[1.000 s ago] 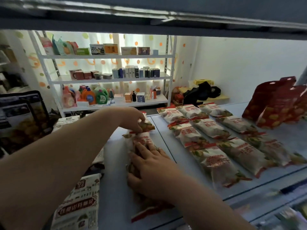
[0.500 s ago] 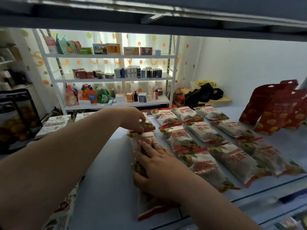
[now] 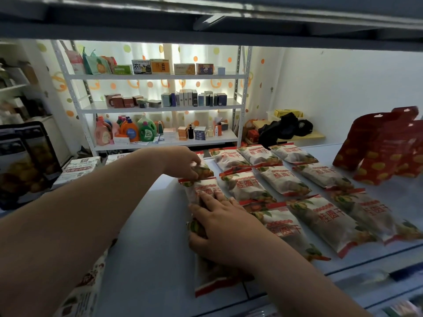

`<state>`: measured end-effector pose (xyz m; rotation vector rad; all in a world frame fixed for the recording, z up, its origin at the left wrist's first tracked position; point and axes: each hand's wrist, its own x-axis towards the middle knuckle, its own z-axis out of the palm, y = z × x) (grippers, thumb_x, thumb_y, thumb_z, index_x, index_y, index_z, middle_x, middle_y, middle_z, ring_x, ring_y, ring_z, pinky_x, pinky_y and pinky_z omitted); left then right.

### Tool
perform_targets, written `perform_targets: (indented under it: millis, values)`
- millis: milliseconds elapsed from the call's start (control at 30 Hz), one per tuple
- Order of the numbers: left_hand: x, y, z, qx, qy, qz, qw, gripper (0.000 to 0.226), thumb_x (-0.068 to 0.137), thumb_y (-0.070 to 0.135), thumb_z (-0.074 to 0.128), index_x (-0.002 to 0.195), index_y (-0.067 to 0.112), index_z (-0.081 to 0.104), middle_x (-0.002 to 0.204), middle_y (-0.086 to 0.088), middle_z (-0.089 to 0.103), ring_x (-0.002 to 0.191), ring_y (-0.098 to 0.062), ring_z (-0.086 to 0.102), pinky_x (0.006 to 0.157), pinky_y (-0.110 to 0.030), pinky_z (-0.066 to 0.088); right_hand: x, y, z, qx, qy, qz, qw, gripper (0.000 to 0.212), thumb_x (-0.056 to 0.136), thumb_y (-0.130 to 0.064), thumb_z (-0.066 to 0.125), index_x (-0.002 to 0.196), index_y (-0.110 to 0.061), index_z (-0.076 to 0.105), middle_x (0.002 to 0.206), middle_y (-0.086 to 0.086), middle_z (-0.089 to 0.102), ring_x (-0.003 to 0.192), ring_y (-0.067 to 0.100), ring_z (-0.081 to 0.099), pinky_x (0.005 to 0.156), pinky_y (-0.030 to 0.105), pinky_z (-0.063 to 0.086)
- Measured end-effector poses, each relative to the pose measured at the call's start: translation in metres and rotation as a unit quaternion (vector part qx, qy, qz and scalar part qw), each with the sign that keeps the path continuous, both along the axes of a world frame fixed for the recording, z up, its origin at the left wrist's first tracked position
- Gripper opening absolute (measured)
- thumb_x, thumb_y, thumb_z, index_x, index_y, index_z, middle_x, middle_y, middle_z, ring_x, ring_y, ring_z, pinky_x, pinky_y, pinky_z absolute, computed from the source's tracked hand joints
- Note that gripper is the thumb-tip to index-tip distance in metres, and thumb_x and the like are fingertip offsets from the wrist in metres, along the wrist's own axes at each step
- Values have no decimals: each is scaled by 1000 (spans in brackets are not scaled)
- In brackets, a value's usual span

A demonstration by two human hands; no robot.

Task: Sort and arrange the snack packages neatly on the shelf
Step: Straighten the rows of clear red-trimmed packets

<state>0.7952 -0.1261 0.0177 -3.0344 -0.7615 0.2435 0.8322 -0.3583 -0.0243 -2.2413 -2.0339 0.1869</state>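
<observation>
- Head view, what changed: both hands are on the same packets as a second ago. The left-hand column they work on has closed up towards the laid-out packets (image 3: 283,181) on its right, and the middle packet (image 3: 202,191) now lies edge to edge with its neighbour. The camera has also swung a little, so part of that shift may only be apparent.
- Head view, what it means: I judge this to be the squaring-up of a fourth column, which is nearly in line. The far end is the last bit being straightened.
- Head view, left hand (image 3: 183,164): it reaches to the far end of the column. Its fingers are curled over the near end of the far packet (image 3: 204,171), pinching it.
- Head view, right hand (image 3: 220,225): it lies flat, fingers straight and spread, pressing down on the middle packet. The wrist passes over the near packet (image 3: 212,282), most of which is hidden.
- Head view, where the packets are: all lie flat on the white shelf (image 3: 148,225). The column in hand is left of centre, and the other nine lie in three rows of three to its right.
- Head view, how they look: soft white pillow bags with red end seals, red characters and a fruit print. They look lumpy and likely to slide.
- Head view, surroundings: red pouches (image 3: 377,145) stand at the far right, and boxed packs (image 3: 80,167) lie to the left.
</observation>
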Motion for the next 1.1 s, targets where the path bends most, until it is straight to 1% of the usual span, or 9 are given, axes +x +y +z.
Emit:
perform_targets:
  millis: [67, 133, 200, 267, 567, 667, 800, 900, 1100]
  values:
    - [-2, -5, 5, 18, -33, -23, 999, 56, 89, 46, 60, 141, 29, 46, 140, 0, 50, 121, -20, 50, 100, -35, 44, -2, -5, 4, 35, 1, 0, 999, 71, 93, -63, 37, 154, -33, 18, 165, 4, 8, 151, 28, 3, 119, 48, 6]
    - [-4, -12, 11, 12, -73, -61, 995, 49, 89, 46, 62, 134, 31, 52, 129, 4, 56, 109, -14, 54, 88, -27, 47, -3, -14, 8, 72, -5, -8, 997, 71, 89, -69, 39, 149, -33, 30, 160, 3, 24, 147, 28, 19, 115, 47, 22]
    - [-5, -21, 16, -23, -80, -89, 993, 39, 88, 48, 63, 124, 36, 57, 115, 12, 60, 94, -4, 56, 75, -19, 45, -3, -26, 11, 96, -18, -25, 995, 68, 83, -76, 39, 137, -34, 43, 146, -1, 41, 134, 24, 37, 99, 43, 41]
    - [-6, -29, 17, -57, -52, -97, 992, 34, 85, 53, 64, 116, 41, 60, 104, 20, 60, 88, -2, 57, 73, -20, 48, -2, -36, 10, 103, -31, -40, 993, 64, 80, -79, 40, 127, -36, 50, 135, -3, 46, 125, 21, 41, 90, 39, 46]
    - [-8, -34, 5, -48, 14, -125, 991, 39, 81, 54, 68, 117, 41, 58, 98, 22, 53, 88, -2, 52, 66, -18, 38, -7, -55, -1, 137, 9, -54, 989, 50, 87, -68, 44, 129, -41, 53, 124, -11, 51, 117, 11, 43, 88, 31, 50]
    - [-13, -35, 5, -45, 12, -128, 991, 41, 82, 51, 69, 119, 38, 57, 100, 20, 54, 86, -2, 52, 65, -17, 37, -11, -68, -8, 156, 27, -71, 985, 57, 84, -73, 41, 132, -43, 48, 131, -15, 47, 122, 7, 38, 90, 29, 48]
    - [-16, -38, 4, -36, -6, -150, 988, 60, 81, 51, 69, 135, 41, 47, 110, 16, 51, 96, -7, 51, 79, -25, 44, -16, -79, -11, 149, 12, -89, 985, 65, 82, -79, 35, 136, -44, 47, 131, -12, 50, 122, 11, 41, 91, 35, 49]
    - [-17, -43, 3, -31, 16, -168, 985, 53, 84, 50, 65, 134, 44, 48, 108, 15, 49, 95, -7, 49, 72, -23, 37, -19, -82, -11, 147, 5, -110, 983, 67, 82, -79, 33, 136, -43, 49, 131, -12, 50, 121, 13, 42, 92, 35, 49]
    - [-22, -45, 2, -27, 18, -169, 985, 50, 86, 47, 65, 133, 42, 50, 111, 13, 51, 98, -8, 49, 79, -26, 41, -24, -85, -13, 134, 4, -133, 982, 73, 81, -81, 29, 141, -42, 43, 133, -13, 47, 121, 10, 39, 94, 31, 45]
